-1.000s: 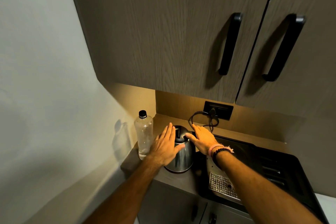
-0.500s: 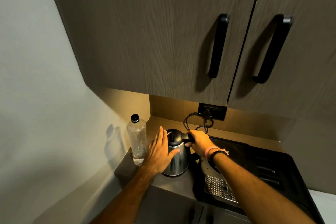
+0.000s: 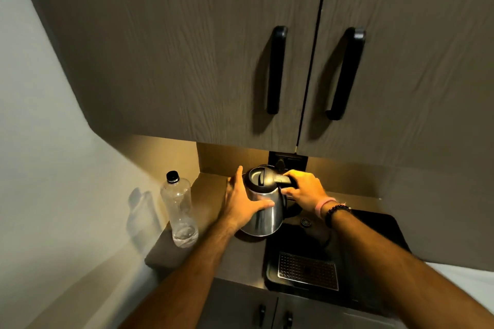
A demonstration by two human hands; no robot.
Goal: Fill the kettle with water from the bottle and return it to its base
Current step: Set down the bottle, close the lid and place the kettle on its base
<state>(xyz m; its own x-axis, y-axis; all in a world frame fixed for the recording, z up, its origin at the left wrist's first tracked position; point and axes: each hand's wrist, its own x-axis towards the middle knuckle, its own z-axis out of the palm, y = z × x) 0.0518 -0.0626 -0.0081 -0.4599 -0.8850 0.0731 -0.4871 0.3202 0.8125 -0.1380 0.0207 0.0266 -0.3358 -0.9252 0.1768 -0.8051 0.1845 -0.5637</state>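
The steel kettle [image 3: 267,212] with a black lid and handle is tilted to the left over the counter's dark corner. My right hand [image 3: 304,191] is closed around its black handle. My left hand [image 3: 240,204] lies flat against the kettle's left side, fingers straight up and thumb across the front. A clear plastic bottle [image 3: 178,203] with a black cap stands upright to the left of the kettle, apart from both hands, with a little water at its bottom. A small round fitting [image 3: 305,222] shows on the dark surface right of the kettle; I cannot tell whether it is the base.
A black tray [image 3: 379,235] with a metal drip grid [image 3: 307,271] sits at the right of the counter. A wall socket [image 3: 287,161] with a plug is behind the kettle. Overhead cabinet doors with black handles [image 3: 276,69] hang low above. A wall closes the left side.
My right hand went from resting open on the lid to gripping the handle. The kettle now leans left and sits higher in my hands. The bottle has not moved.
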